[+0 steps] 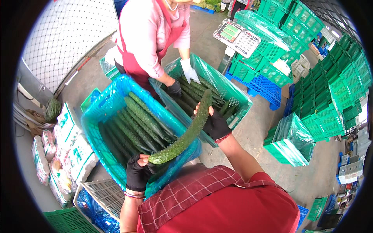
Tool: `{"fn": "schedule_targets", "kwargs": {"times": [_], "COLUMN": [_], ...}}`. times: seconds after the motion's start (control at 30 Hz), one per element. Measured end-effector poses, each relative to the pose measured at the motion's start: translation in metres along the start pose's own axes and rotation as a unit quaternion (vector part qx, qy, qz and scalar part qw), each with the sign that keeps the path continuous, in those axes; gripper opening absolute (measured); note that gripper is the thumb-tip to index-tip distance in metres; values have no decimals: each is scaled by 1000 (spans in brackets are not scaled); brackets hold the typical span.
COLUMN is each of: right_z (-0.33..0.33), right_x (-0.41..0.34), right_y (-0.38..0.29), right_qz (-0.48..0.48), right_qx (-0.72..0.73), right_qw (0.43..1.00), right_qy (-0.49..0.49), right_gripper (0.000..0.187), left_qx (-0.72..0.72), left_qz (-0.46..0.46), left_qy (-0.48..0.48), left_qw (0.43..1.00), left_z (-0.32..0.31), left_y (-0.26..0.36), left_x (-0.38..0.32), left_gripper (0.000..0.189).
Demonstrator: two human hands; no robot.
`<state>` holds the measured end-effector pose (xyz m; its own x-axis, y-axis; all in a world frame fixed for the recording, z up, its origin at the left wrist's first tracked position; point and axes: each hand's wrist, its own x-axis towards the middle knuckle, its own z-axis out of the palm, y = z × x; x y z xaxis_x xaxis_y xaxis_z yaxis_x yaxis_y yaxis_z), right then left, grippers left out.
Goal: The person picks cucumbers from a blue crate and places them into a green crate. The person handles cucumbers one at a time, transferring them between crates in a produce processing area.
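A long, slightly curved cucumber (pixel 183 137) spans between my two hands, above the near edge of a blue-lined crate (pixel 89 122). My left hand (pixel 138 173), in a black fingerless glove, grips its lower end. Near the upper end, my right hand (pixel 217 123) holds it in a matching glove, fingertips bare. Rows of cucumbers (pixel 137 128) lie in the blue-lined crate below. Beyond my right hand, a green crate (pixel 240 109) with clear plastic lining holds more cucumbers (pixel 195 90). Another person's hands reach into that crate, one in a white glove (pixel 190 71), one in a dark glove (pixel 174 88).
The other person (pixel 145 38), in a red apron, stands across the crates. A digital scale (pixel 236 38) rises behind the green crate, by a blue pallet (pixel 266 90). Stacked green crates (pixel 323 96) line the right side. Packed sacks (pixel 75 157) lie at left, near a beige crate (pixel 102 192).
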<state>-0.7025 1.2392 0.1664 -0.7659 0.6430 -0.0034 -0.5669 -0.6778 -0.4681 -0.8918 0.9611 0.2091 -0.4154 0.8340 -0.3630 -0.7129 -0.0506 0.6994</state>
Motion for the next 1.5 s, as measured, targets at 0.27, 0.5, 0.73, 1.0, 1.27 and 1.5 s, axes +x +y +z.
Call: {"fn": "schedule_targets", "kwargs": {"times": [0.27,0.5,0.73,1.0,1.27,1.5], "right_z": [-36,-106,-196,-352,-351,-299], "right_x": [13,27,26,57,22,60], "right_y": [-47,-164,-253,-161,-111,-105], "right_qz": [5,-109,-115,-108,-37,234], "right_qx": [39,-218,-35,-548,-817,-939], "right_qw": [999,970,972,809,549,201], "right_qy": [9,18,200,182,171,152], "right_gripper": [45,50,23,14,14,15], "left_qx": [32,293,725,769,712,713], "left_qz": [18,71,133,-240,64,41], "left_qy": [7,91,403,439,397,384], "left_qw": [999,949,542,398,575,585], "left_z": [76,61,-79,-127,-105,-104], "left_y": [-17,-6,91,61,27,18], "left_x": [38,58,-45,-94,-66,-62], "left_gripper": [13,16,24,36,31,33]}}
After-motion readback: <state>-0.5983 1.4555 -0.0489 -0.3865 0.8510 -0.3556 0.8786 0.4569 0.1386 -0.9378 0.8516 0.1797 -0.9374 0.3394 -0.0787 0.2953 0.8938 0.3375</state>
